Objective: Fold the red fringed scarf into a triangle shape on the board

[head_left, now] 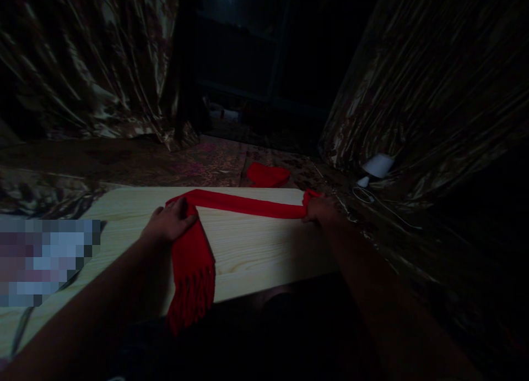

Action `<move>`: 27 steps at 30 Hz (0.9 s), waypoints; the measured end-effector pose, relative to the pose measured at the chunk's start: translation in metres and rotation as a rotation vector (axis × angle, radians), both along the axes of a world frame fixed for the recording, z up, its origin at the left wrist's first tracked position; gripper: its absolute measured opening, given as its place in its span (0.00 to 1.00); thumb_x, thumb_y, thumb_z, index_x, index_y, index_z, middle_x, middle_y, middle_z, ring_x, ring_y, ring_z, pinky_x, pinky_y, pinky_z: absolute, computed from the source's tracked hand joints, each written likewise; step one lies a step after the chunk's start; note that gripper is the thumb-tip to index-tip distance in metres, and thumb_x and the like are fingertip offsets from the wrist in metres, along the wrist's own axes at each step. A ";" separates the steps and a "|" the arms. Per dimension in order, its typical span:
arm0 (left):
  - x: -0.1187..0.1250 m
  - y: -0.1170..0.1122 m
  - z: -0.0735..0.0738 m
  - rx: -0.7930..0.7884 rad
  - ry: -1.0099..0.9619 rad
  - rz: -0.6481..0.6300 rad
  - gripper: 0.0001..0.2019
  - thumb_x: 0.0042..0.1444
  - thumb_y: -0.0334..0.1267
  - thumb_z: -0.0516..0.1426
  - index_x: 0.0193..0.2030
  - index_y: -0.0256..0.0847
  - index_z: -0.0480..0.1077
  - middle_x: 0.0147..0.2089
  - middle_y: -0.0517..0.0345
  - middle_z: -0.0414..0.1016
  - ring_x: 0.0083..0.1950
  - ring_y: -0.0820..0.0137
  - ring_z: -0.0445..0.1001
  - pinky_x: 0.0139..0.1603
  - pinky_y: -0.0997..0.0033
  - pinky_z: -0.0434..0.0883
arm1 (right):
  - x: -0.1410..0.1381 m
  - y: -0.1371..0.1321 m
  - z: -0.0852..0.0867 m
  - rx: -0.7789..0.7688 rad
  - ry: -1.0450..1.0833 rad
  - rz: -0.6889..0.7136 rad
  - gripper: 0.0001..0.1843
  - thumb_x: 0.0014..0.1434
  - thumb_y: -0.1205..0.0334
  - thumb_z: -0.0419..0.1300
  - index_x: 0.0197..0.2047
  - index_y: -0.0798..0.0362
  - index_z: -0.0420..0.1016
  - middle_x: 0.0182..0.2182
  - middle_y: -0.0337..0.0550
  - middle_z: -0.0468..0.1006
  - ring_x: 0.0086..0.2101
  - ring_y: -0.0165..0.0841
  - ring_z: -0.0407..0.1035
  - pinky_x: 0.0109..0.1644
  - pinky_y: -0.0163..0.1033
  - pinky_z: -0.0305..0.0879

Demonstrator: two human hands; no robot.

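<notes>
1. Left hand (170, 221) is on top of a red scarf (248, 203), right at the bend, thumb out over the cloth. Can't tell if the fingers are pinching or just pressing.
2. Right hand (321, 208) is on the bunched-up other part of the scarf. Too dark to tell if those fingers are clamped.
3. Between the hands the scarf runs as a narrow plain red strip. From the left hand, the fringed end drops toward the person, past the table edge.
4. It's a pale wood-grain table (256, 243). Far left there's a pixelated item (45, 260), so any print is unreadable.
5. Just past the far edge: a red bundle (268, 174) on patterned fabric (210, 158).
6. Dim room: shiny curtains (124, 67) both sides, tilted white lamp (379, 165) with a loose cord (394, 216) at right.
</notes>
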State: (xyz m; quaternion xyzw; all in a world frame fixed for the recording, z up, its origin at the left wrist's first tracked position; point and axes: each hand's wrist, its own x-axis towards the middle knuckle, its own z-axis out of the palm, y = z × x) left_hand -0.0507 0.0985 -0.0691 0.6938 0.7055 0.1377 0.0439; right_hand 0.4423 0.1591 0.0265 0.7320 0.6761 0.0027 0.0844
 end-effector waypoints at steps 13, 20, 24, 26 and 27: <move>0.001 -0.002 0.002 -0.017 0.005 -0.007 0.41 0.64 0.59 0.45 0.75 0.31 0.48 0.71 0.34 0.63 0.72 0.50 0.61 0.71 0.47 0.53 | 0.017 -0.007 -0.005 -0.271 0.129 0.021 0.51 0.43 0.28 0.69 0.58 0.61 0.77 0.56 0.63 0.76 0.50 0.51 0.74 0.51 0.47 0.69; 0.002 -0.001 0.002 0.011 -0.010 -0.009 0.41 0.63 0.59 0.46 0.75 0.31 0.50 0.70 0.33 0.64 0.71 0.48 0.62 0.70 0.45 0.55 | 0.032 -0.007 -0.009 -0.206 0.181 0.060 0.40 0.42 0.45 0.76 0.55 0.57 0.77 0.52 0.57 0.78 0.48 0.47 0.75 0.50 0.44 0.69; 0.002 -0.001 0.002 0.014 -0.033 -0.007 0.39 0.62 0.58 0.48 0.73 0.34 0.53 0.69 0.36 0.67 0.70 0.48 0.65 0.69 0.46 0.56 | 0.016 -0.012 -0.017 -0.114 0.280 0.284 0.43 0.44 0.61 0.73 0.64 0.52 0.69 0.57 0.50 0.76 0.52 0.41 0.72 0.53 0.39 0.67; 0.002 -0.002 0.003 0.020 -0.035 -0.016 0.39 0.62 0.58 0.48 0.73 0.35 0.53 0.68 0.36 0.68 0.68 0.49 0.66 0.68 0.46 0.57 | 0.001 -0.017 -0.020 0.003 0.258 0.380 0.43 0.47 0.64 0.71 0.66 0.54 0.66 0.61 0.52 0.72 0.56 0.42 0.69 0.58 0.40 0.64; 0.002 -0.002 0.004 0.021 -0.034 -0.016 0.39 0.62 0.58 0.48 0.73 0.35 0.53 0.68 0.36 0.68 0.68 0.49 0.67 0.68 0.47 0.57 | -0.007 -0.021 -0.020 0.071 0.221 0.434 0.41 0.49 0.65 0.69 0.66 0.55 0.66 0.62 0.53 0.70 0.58 0.42 0.67 0.61 0.41 0.62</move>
